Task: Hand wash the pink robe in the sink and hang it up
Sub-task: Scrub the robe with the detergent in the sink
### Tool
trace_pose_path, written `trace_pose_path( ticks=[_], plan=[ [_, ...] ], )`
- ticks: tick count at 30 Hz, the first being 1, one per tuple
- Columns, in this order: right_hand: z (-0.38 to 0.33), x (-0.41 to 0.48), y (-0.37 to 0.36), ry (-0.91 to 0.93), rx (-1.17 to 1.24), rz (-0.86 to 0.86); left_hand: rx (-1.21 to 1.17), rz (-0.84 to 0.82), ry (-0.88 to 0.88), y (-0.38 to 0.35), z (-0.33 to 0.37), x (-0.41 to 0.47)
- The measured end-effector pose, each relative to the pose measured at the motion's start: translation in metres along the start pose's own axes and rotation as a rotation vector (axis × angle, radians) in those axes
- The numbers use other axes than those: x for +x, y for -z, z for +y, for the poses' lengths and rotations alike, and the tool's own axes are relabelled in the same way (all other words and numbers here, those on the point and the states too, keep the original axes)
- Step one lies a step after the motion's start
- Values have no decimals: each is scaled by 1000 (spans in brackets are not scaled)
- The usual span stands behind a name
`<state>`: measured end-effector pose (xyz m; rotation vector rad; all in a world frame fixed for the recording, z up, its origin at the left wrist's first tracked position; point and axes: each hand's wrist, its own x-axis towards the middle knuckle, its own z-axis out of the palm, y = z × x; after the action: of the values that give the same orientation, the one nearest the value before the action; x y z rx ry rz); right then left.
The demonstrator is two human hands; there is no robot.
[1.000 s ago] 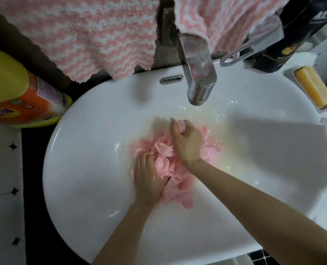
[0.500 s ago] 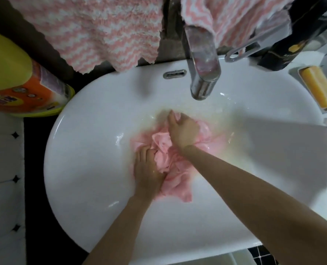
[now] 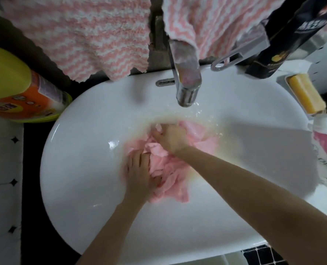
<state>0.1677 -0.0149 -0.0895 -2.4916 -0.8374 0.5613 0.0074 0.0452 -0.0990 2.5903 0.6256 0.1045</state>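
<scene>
Entering from the lower edge of the frame, two bare forearms are stretched into the white sink (image 3: 78, 169). Nearest, just left of centre, the left hand (image 3: 139, 175) is laid on the left edge of the pink robe (image 3: 168, 169), its fingers fairly straight and pressing, its thumb tucked into a fold. The robe is bunched at the bottom of the basin, in the middle of the frame. Just beyond, the right hand (image 3: 170, 138) is curled knuckles-up into the upper part of the cloth. The hands are thus set close but apart, both on the garment.

Scrubbing is judged to be the step in hand, with hanging not yet begun. It is best done if the bundle is pinned by the left hand while fresh folds are gathered and rubbed by the right, and the cloth is turned so that no inner layer is missed.

Farther up, the faucet (image 3: 187, 83) is seen above the robe; whether water is running cannot be told. Beyond it, striped towels (image 3: 82, 35) are hung along the top.
</scene>
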Motion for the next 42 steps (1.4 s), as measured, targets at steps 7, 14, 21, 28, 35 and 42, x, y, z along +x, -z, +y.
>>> trace_pose_path(
  ticks=[7,14,21,28,35,42],
  plan=[
    [50,-25,62,-63,-164,-194,-439,-68,768,7,23,-45],
    [34,-96,43,-318,70,-185,-679,-64,913,4,49,40],
    [9,-129,56,-195,272,-538,-635,-200,483,18,57,82],
    [51,-101,67,-525,641,158,-169,-172,263,36,58,65],
    [-2,-28,31,-564,293,126,151,-307,210,-3,65,8],
    [23,-26,-2,-364,170,212,242,-124,116,2,45,-3]
  ],
)
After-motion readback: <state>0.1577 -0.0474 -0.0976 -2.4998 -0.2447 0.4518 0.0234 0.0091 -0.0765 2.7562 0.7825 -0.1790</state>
